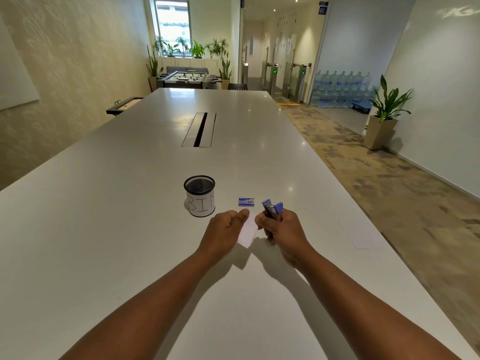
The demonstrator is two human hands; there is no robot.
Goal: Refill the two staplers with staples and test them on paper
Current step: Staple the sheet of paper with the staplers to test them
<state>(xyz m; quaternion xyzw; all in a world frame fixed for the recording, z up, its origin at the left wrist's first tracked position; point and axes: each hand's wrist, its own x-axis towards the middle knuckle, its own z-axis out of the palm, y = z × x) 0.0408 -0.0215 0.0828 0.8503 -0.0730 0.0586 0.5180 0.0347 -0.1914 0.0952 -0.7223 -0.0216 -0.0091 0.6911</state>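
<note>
Fig.: test step, read near to far w/ the BIN cup as ref. My left hand (228,231), nearer than the cup and just to its right, is pinched shut on a small paper slip (248,231), held off the desk (104,229). My right hand (279,231), right of the slip, is wrapped around a blue stapler (271,210), nose up, top arm sprung open in a V. Slip edge sits beside the stapler hand; can't tell if it's in the mouth yet. Staple box (246,202) lies on the desk right of the BIN cup (200,196), approx. level w/ it. A second sheet (359,235) lies flat, well to the right. 2nd stapler: not in view. Risks, my judgement: slip is small and unsupported, so it could fold or slide out when I squeeze; my left thumb sits near the mouth and could get nipped; if the arm isn't latched, staples may jam or spill.
</note>
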